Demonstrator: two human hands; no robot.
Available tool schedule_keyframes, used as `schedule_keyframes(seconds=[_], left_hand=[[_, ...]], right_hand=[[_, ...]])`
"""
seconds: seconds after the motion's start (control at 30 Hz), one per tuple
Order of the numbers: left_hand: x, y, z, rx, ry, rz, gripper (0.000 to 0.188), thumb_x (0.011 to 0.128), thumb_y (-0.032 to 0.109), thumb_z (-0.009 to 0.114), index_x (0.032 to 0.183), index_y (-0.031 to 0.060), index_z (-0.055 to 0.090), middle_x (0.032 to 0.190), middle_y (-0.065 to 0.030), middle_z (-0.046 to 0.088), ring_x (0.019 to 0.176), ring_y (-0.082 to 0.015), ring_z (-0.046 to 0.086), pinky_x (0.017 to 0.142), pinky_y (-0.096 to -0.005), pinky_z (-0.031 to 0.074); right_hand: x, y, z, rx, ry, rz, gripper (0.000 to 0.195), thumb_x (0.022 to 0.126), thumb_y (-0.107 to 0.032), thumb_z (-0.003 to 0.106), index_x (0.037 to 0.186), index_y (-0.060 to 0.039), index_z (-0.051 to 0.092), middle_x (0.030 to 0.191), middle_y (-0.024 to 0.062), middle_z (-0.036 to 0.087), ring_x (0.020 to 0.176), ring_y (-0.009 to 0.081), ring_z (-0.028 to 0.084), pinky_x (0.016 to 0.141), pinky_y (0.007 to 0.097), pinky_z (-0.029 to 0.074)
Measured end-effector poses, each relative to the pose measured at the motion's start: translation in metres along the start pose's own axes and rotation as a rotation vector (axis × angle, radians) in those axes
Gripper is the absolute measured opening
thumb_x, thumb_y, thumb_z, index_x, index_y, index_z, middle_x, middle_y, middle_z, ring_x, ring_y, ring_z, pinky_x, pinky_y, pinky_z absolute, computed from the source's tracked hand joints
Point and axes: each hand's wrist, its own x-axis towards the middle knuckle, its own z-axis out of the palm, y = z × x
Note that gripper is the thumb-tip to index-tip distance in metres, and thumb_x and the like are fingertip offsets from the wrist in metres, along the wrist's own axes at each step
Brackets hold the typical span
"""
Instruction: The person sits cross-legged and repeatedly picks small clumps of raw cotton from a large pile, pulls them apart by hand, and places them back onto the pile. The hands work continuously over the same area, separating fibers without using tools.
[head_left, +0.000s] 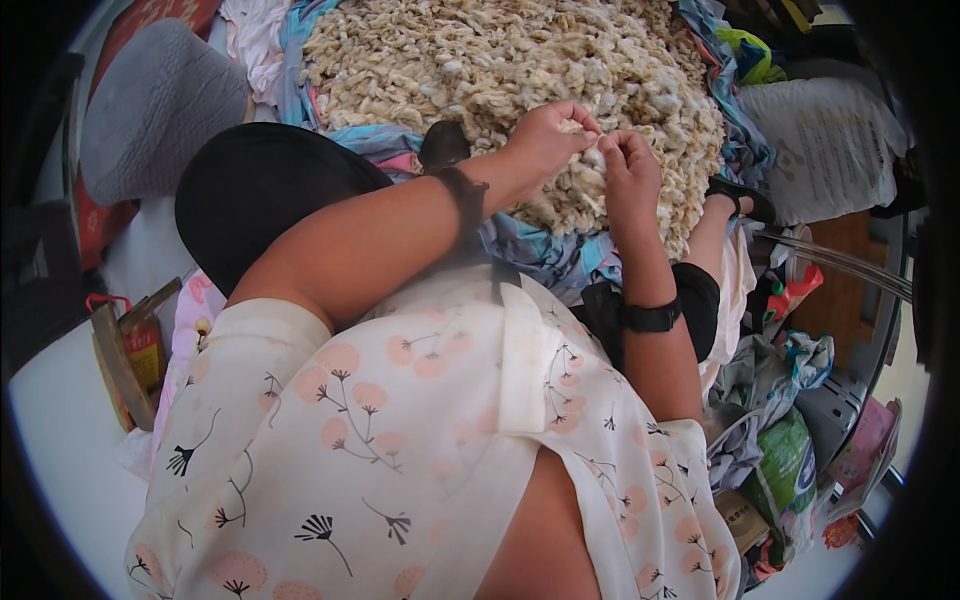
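Note:
A broad heap of cream-coloured fibre tufts (465, 67), which looks like raw cotton, lies before me on a blue and pink cloth (551, 251). Over its near right part, my left hand (551, 142) and my right hand (634, 176) meet at the fingertips. Both pinch what seems a small pale tuft (596, 141), mostly covered by the fingers. Loose fluff shows just below and behind them. A dark band (463, 196) circles my left forearm, and a black strap (652, 316) is around my right one.
A grey quilted cover (161, 112) stands at upper left, with a small wooden stool (124, 360) below it. On the right are a white plastic bag (825, 150), a curved metal rail (836, 262), a silver case (832, 409), a green bag (787, 465) and a cardboard box (741, 519).

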Motion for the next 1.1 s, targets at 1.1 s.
schedule_keyframes(seconds=[1.1], left_hand=[[0.015,-0.012,-0.007,-0.279,0.145,-0.025,0.006,0.087,0.004,0.062,0.093,0.0065,0.06,0.089,-0.0039,0.061,0.079,-0.0111,0.054,0.068,-0.0256,0.044]], right_hand=[[-0.004,0.006,-0.008,0.832,-0.142,0.404,0.021,0.092,-0.01,0.059,0.111,-0.0001,0.057,0.097,0.0047,0.063,0.081,0.0106,0.06,0.071,0.0199,0.05]])
